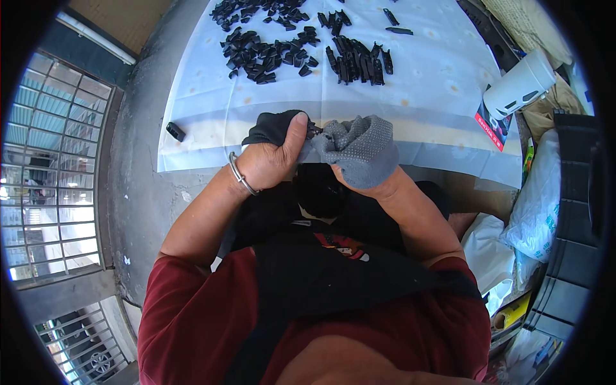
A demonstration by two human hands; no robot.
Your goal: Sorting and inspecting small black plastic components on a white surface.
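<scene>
Close to the table's near edge, my two hands come together in front of me. My left hand (264,163) has a bare thumb and a dark cloth covering (273,128) over its fingers, which are curled closed. A grey dotted work glove (359,147) covers my right hand (364,170), whose fingers are bent inward. Between the hands shows a small black plastic part (314,131), pinched and mostly hidden by the fingers. Beyond them, on the white tablecloth (282,106), lie a pile of short black plastic pieces (260,54) and a group of longer black plastic pieces (359,61).
A single black piece (175,132) rests near the table's left corner. Two long pieces (399,30) lie apart at the far side. To the right, a white cup-like container (520,83) stands by a red and black card (493,127), with plastic bags (536,199) beside the table.
</scene>
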